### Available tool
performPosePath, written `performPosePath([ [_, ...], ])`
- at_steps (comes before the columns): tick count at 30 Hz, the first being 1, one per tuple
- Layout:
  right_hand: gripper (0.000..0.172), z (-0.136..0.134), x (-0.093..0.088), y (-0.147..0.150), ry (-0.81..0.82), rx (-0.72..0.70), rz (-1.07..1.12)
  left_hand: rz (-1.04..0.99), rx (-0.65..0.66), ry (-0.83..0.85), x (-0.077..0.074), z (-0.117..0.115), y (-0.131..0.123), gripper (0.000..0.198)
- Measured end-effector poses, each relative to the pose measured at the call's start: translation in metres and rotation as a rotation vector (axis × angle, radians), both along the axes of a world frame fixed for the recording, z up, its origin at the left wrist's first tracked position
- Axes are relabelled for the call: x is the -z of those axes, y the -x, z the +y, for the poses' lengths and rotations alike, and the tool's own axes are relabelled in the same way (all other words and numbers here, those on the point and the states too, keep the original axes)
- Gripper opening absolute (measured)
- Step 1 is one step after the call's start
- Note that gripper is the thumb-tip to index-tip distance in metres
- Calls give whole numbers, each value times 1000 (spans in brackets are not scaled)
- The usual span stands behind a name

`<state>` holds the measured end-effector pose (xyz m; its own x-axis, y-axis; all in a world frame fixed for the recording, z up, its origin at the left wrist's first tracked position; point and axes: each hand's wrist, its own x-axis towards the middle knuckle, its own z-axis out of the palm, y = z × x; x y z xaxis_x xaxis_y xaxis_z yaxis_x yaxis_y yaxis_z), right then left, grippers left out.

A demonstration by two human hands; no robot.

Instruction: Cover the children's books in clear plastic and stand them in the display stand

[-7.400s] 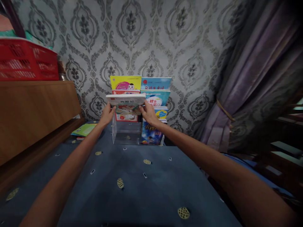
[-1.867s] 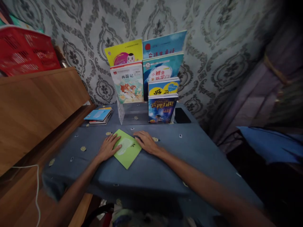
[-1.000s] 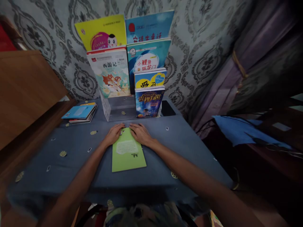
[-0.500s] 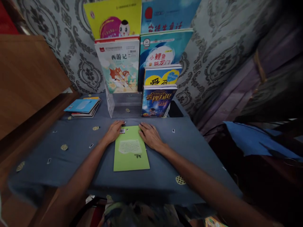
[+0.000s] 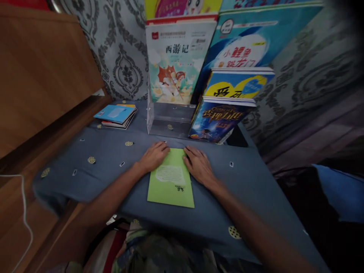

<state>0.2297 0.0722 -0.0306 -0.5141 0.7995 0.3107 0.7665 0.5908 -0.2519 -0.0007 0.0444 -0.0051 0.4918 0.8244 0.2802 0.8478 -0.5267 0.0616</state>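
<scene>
A thin light-green book [image 5: 170, 189] lies on the cloth-covered table, a pale text block and small dark lettering on its upper side. My left hand [image 5: 155, 156] rests on its upper left corner, fingers lying nearly flat and covering part of the edge. At the upper right corner is my right hand [image 5: 199, 165], its fingers stretched along the edge and touching it. Both palms face down. Beyond my hands stands a clear acrylic rack [image 5: 170, 129], with a white picture book [image 5: 178, 62] on its left side and a dark blue book [image 5: 220, 119] at its lower right.
A small stack of books [image 5: 115, 114] lies at the table's far left. Behind the dark blue book are a yellow-and-blue book [image 5: 236, 85] and a teal book [image 5: 256, 41]. A flat black object [image 5: 239, 136] lies right of the rack. A wooden panel [image 5: 48, 76] borders the left.
My view has turned left, so the rack and table appear further right. My left hand now covers the barcode at the green book's corner. The right hand stays at the other corner.
</scene>
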Motion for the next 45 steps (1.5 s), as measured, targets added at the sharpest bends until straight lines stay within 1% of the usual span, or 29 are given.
performPosePath([
  [3, 47, 0, 4, 0, -16, -5, 2, 62, 77, -5, -2, -9, -13, 27],
  [7, 48, -1, 8, 0, -46, -17, 8, 21, 208, -37, -2, -15, -24, 28],
  [9, 49, -3, 10, 0, -61, -32, 14, -14, 231, -45, -1, -16, -25, 28],
  [13, 50, -8, 15, -4, -101, -94, 49, -75, 243, -41, 2, -14, -22, 25],
  [16, 49, -19, 19, -11, -122, -164, 85, -98, 248, -37, 2, -12, -20, 25],
  [19, 51, -39, 20, -19, -139, -235, 104, -95, 250, -26, 3, -12, -20, 25],
  [24, 59, -79, 11, -30, -162, -355, 129, -73, 247, 8, 4, -9, -19, 25],
  [29, 63, -107, 6, -36, -150, -414, 121, -74, 236, 16, 8, -8, -18, 26],
  [35, 67, -116, 4, -37, -112, -426, 121, -139, 250, 31, 10, -7, -16, 26],
  [41, 59, -116, 2, -39, 16, -391, 82, -244, 241, 72, 9, -7, -16, 29],
  [45, 57, -117, 4, -39, 22, -367, 85, -249, 252, 87, 12, -4, -16, 31],
])
